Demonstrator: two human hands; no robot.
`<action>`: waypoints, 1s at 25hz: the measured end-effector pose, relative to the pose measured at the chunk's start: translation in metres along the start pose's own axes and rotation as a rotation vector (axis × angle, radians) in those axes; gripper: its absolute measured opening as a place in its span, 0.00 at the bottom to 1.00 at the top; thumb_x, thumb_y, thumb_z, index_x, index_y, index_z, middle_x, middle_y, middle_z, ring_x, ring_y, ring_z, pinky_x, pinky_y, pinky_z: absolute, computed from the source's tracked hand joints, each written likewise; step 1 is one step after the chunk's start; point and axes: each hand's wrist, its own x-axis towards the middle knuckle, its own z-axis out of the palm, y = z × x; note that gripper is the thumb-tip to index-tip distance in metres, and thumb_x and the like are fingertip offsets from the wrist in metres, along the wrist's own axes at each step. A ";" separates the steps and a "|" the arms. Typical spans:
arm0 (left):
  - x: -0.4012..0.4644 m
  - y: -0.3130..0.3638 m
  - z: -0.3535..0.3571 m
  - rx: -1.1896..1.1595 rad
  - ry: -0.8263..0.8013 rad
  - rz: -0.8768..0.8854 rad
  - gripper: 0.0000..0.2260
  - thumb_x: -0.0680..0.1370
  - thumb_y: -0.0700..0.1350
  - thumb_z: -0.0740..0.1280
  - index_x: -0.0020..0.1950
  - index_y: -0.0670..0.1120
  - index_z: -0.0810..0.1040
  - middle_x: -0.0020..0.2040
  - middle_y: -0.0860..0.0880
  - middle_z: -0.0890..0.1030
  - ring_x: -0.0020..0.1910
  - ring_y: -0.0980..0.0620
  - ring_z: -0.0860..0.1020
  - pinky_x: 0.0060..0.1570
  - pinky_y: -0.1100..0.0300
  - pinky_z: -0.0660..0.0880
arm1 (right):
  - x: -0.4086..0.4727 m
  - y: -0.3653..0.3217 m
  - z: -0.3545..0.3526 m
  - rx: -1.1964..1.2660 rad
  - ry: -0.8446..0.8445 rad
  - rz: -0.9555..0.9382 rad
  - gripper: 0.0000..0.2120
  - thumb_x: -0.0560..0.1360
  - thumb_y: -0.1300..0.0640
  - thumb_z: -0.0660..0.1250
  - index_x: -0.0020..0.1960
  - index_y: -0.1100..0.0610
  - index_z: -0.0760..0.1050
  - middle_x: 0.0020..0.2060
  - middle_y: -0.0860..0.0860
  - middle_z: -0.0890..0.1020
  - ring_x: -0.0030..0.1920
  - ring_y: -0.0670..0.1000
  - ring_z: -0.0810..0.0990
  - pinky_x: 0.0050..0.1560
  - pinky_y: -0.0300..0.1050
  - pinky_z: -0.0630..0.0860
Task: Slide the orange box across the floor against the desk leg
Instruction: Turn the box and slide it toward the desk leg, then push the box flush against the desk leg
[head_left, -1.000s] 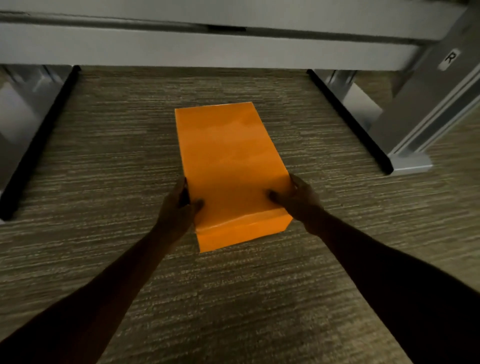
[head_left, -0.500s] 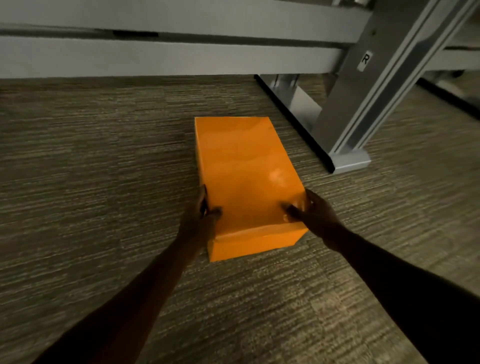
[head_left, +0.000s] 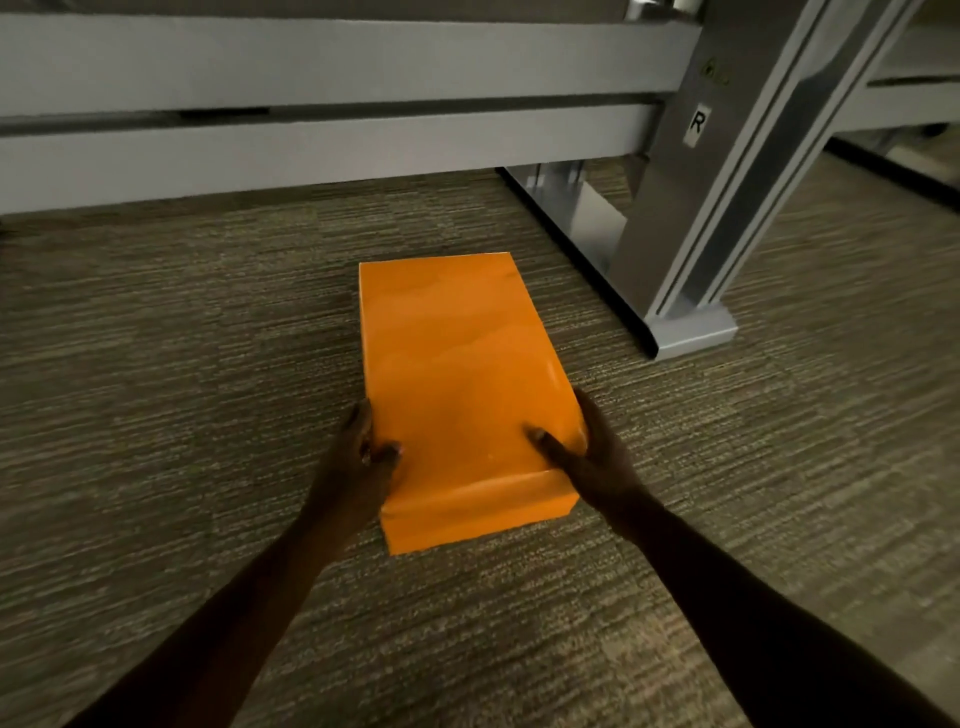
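left hand (head_left: 358, 467) and right hand (head_left: 597, 457) clamp the near end of the orange box (head_left: 457, 374), thumbs on top, fingers down the long sides. box sits flat on the carpet (head_left: 182, 415), centre frame, long axis running away from the hands toward upper frame. desk leg (head_left: 727, 197) stands upper right; its foot (head_left: 691, 332) lies just right of the box's far half, a strip of carpet between them, not touching. right hand is nearer the leg. judgement: push needs to go rightward. nothing lies in the gap. crossbeam (head_left: 311, 140) spans behind.
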 end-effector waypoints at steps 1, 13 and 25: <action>-0.002 -0.001 0.002 0.113 0.100 0.047 0.31 0.81 0.45 0.67 0.82 0.49 0.58 0.79 0.45 0.66 0.73 0.44 0.71 0.69 0.46 0.72 | 0.003 -0.001 0.003 0.009 0.004 -0.007 0.36 0.69 0.35 0.76 0.72 0.34 0.66 0.63 0.39 0.79 0.61 0.48 0.81 0.57 0.51 0.81; -0.014 0.029 0.058 0.232 0.065 0.114 0.69 0.53 0.64 0.78 0.82 0.51 0.38 0.84 0.46 0.48 0.79 0.51 0.52 0.75 0.46 0.60 | 0.028 0.010 -0.034 0.029 0.005 -0.025 0.36 0.72 0.36 0.75 0.76 0.40 0.67 0.68 0.44 0.79 0.64 0.51 0.80 0.65 0.59 0.78; -0.013 0.039 0.141 0.200 0.018 0.269 0.63 0.66 0.59 0.79 0.77 0.54 0.29 0.80 0.54 0.35 0.74 0.61 0.42 0.71 0.64 0.48 | 0.037 0.035 -0.109 0.031 0.003 -0.048 0.34 0.70 0.34 0.76 0.73 0.36 0.69 0.64 0.41 0.82 0.60 0.47 0.83 0.60 0.55 0.82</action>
